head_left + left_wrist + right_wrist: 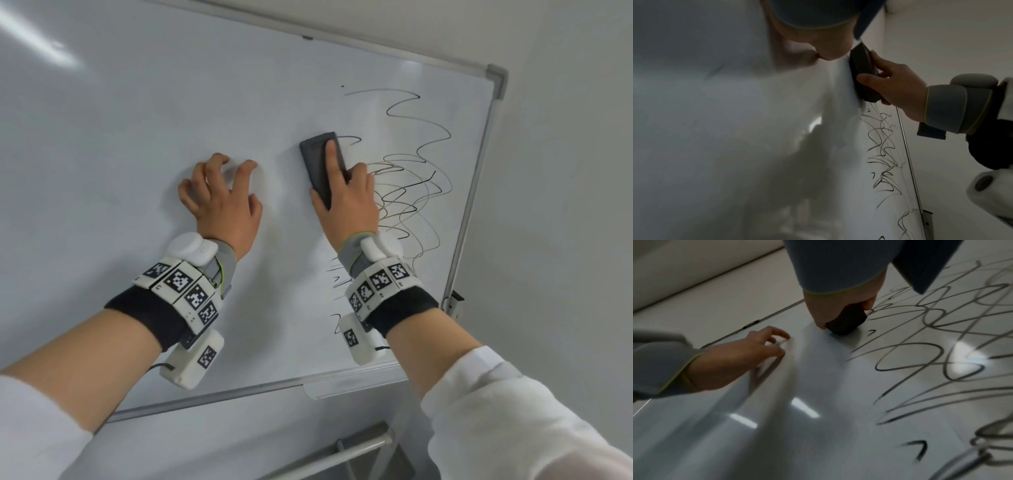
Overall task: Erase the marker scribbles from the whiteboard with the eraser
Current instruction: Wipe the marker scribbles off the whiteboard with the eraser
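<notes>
The whiteboard (154, 120) fills the head view, with black and brown marker scribbles (411, 181) over its right part; its left and middle are wiped. My right hand (349, 202) grips a dark grey eraser (317, 161) flat against the board at the scribbles' left edge, index finger along its back and thumb on its left side. The left wrist view shows the eraser (862, 73) edge-on against the board, the right wrist view shows the eraser (846, 321) under my palm. My left hand (222, 195) holds nothing; its arched, spread fingertips rest on the board left of the eraser.
The board's metal frame (469, 212) runs down just right of the scribbles, with a grey corner cap (496, 80) above. A pen tray (342, 383) sits on the lower edge. Below it are grey stand bars (346, 452). A plain wall (565, 171) lies to the right.
</notes>
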Available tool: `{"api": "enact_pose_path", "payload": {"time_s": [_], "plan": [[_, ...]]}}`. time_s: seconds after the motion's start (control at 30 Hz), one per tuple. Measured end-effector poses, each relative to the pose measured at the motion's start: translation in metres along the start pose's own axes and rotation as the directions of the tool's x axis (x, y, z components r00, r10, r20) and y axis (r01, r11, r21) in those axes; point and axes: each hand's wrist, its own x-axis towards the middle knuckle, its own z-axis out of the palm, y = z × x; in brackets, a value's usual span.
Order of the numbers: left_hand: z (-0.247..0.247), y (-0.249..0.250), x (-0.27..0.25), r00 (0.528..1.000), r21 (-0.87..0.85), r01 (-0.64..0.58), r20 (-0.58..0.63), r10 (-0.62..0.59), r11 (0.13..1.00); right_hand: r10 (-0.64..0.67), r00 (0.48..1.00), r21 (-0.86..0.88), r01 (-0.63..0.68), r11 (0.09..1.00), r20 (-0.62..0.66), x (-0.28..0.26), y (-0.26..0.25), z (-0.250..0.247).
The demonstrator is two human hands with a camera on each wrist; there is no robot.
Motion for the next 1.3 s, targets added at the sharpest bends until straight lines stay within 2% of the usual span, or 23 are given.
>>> {"api": "enact_pose_path", "payload": {"time_s": [0.1, 0.27, 0.33, 0.4, 0.5, 0.57, 0.63, 0.73, 0.8, 0.87, 1.0, 1.07, 1.13, 1.23, 1.3], "plan": [[-0.002, -0.001, 0.004, 1.0, -0.008, -0.024, -0.002, 0.024, 1.0, -0.033, 0.999, -0.028, 0.032, 0.999, -0.017, 0.004, 0.0, -0.003], [-0.008, 0.001, 0.011, 0.999, -0.021, -0.037, 0.013, 0.037, 0.999, 0.219, 0.973, 0.069, -0.215, 0.974, -0.066, 0.026, 0.021, -0.014], [-0.009, 0.003, 0.015, 0.999, -0.028, -0.034, 0.012, 0.034, 0.999, 0.25, 0.966, 0.081, -0.245, 0.966, -0.06, 0.028, 0.018, -0.016], [-0.011, 0.003, 0.019, 0.999, -0.031, -0.034, 0.01, 0.034, 0.999, 0.198, 0.979, 0.082, -0.194, 0.978, -0.04, 0.024, 0.006, -0.013], [-0.012, 0.007, 0.025, 0.999, -0.034, -0.048, 0.014, 0.048, 0.998, 0.035, 0.999, -0.003, -0.035, 0.999, -0.024, 0.016, -0.007, -0.008], [-0.013, 0.009, 0.027, 0.999, -0.041, -0.049, 0.014, 0.05, 0.998, -0.012, 1.0, -0.047, 0.011, 0.999, -0.023, 0.018, -0.005, -0.01], [-0.012, 0.012, 0.03, 0.998, -0.045, -0.054, 0.028, 0.055, 0.998, 0.044, 0.998, -0.035, -0.045, 0.998, -0.037, 0.026, 0.006, -0.014], [-0.013, 0.012, 0.033, 0.997, -0.045, -0.059, 0.04, 0.061, 0.997, 0.234, 0.97, 0.054, -0.231, 0.971, -0.068, 0.04, 0.023, -0.02], [-0.013, 0.013, 0.034, 0.997, -0.045, -0.058, 0.047, 0.06, 0.997, 0.278, 0.958, 0.06, -0.274, 0.96, -0.07, 0.043, 0.023, -0.02], [-0.014, 0.012, 0.036, 0.997, -0.044, -0.058, 0.046, 0.06, 0.997, 0.236, 0.97, 0.048, -0.233, 0.971, -0.059, 0.04, 0.011, -0.017], [-0.014, 0.013, 0.04, 0.996, -0.058, -0.08, 0.026, 0.082, 0.995, -0.004, 0.998, -0.015, 0.003, 1.0, -0.057, 0.024, -0.011, -0.008], [-0.015, 0.013, 0.041, 0.995, -0.058, -0.09, 0.034, 0.092, 0.994, -0.036, 0.996, -0.037, 0.034, 0.999, -0.079, 0.026, -0.006, -0.01], [-0.015, 0.013, 0.041, 0.994, -0.055, -0.096, 0.049, 0.098, 0.994, 0.066, 0.994, -0.004, -0.067, 0.998, -0.086, 0.035, 0.007, -0.016], [-0.016, 0.013, 0.043, 0.993, -0.05, -0.093, 0.063, 0.096, 0.994, 0.266, 0.96, 0.071, -0.261, 0.963, -0.089, 0.05, 0.021, -0.026], [-0.017, 0.013, 0.045, 0.994, -0.056, -0.084, 0.066, 0.088, 0.995, 0.242, 0.966, 0.077, -0.236, 0.969, -0.087, 0.051, 0.013, -0.027]]}}
